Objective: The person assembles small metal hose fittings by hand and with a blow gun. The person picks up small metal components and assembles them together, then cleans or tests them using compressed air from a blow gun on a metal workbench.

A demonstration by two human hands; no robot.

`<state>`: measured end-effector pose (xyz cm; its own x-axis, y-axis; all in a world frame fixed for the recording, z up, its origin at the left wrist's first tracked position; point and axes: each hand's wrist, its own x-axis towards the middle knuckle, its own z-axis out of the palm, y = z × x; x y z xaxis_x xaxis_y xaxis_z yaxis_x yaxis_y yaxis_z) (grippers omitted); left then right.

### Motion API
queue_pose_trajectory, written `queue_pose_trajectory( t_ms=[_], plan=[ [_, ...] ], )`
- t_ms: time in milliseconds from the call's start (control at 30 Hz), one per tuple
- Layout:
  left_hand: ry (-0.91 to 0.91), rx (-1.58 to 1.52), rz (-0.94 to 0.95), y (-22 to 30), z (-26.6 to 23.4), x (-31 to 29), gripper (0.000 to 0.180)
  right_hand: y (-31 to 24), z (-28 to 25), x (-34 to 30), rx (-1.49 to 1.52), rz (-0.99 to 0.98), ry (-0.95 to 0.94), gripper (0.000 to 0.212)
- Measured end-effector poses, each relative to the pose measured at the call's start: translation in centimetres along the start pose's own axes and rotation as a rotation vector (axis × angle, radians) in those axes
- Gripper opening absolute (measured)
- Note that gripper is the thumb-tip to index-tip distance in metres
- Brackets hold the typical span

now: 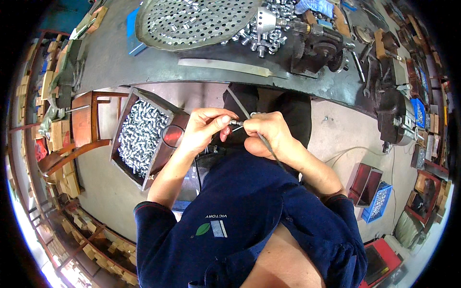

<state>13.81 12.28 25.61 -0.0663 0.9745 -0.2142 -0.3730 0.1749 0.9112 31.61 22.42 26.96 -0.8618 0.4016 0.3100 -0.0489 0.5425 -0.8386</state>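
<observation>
Both my hands are held together over my lap, just below the bench edge. Between the thumb and fingers of my left hand (207, 126) is a small shiny metal fitting (235, 123). My right hand (267, 130) is closed around a long, thin grey file (237, 102), which slants from upper left to lower right across the hand. The fingertips of the right hand also meet the fitting's right end. Fingers hide part of the fitting, and the right fist covers the middle of the file.
A box (162, 149) full of metal fittings stands left of my hands. On the bench (115, 72) are a perforated metal tray (197, 36), a flat metal strip (223, 66), loose fittings (261, 42) and a geared machine (321, 45). A vise (396, 117) and a blue bin (377, 202) are at right.
</observation>
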Motion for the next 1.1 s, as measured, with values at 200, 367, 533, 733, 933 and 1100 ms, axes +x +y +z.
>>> queue_pose_trajectory(
  t_ms=[200, 367, 533, 733, 933, 1100],
  plan=[
    [-0.072, 0.406, 0.177, 1.0, 0.1, 0.7, 0.015, -0.1, 0.7, -0.3, -0.117, 0.024, 0.04, 0.019],
    [-0.057, 0.283, 0.174, 1.0, 0.1, 1.0, 0.018, 0.5, 1.1, -0.3, 0.101, 0.072, 0.116, 0.027],
    [-0.034, 0.137, 0.063, -0.1, -0.7, 1.1, 0.02, 1.0, 0.6, -0.8, 0.204, 0.153, 0.076, 0.036],
    [0.291, 0.898, 0.385, -0.3, -3.4, 1.8, 0.018, -1.2, -0.6, -1.1, 0.235, 0.059, 0.085, 0.053],
    [0.357, 1.079, 0.441, -0.6, -3.7, 1.9, 0.022, -2.2, 0.1, -0.7, 0.268, 0.02, 0.012, 0.062],
    [0.308, 1.123, 0.487, -0.3, -3.1, 1.7, 0.024, -1.7, 0.5, -0.1, 0.358, 0.102, -0.01, 0.057]
  ],
)
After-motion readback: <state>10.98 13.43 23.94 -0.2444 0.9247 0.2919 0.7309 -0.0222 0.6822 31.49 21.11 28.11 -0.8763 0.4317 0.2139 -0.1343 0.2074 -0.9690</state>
